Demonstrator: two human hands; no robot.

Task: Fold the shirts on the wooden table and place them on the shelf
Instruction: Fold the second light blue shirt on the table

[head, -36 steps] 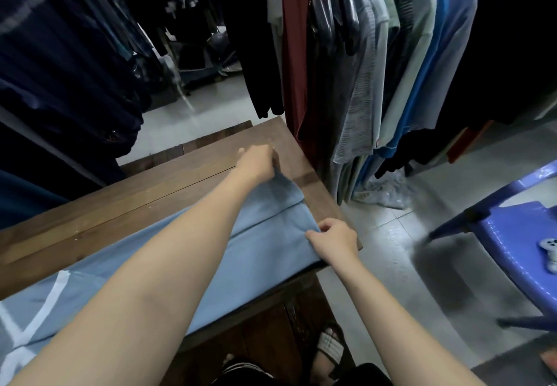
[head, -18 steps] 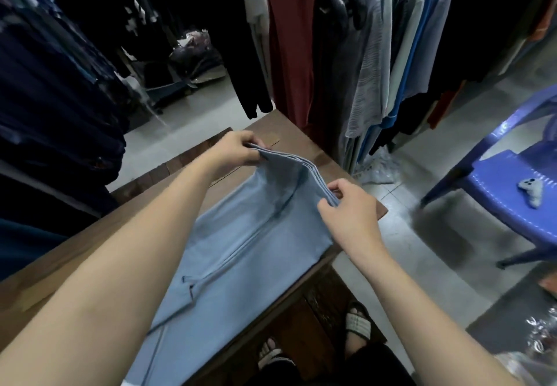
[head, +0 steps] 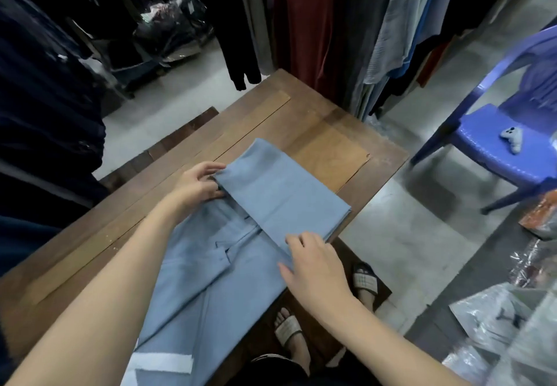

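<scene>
i am pinching shirt (head: 271, 192) flap with left hand (head: 196, 183); right hand (head: 316, 265) covering fold, cannot tell grip; fold sitting at right table (head: 316, 120) edge, risking slipping off.

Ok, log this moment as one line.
step: folding blue shirt on wooden table | left hand: grips fold's far corner | right hand: rests on fold's near corner

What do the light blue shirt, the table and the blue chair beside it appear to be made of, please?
The shirt looks like soft matte cloth, perhaps cotton or a blend: it folds flat and lies limp. The table is brown wood with a faint sheen; plank seams show. The chair seems moulded plastic, smooth and glossy.
</scene>
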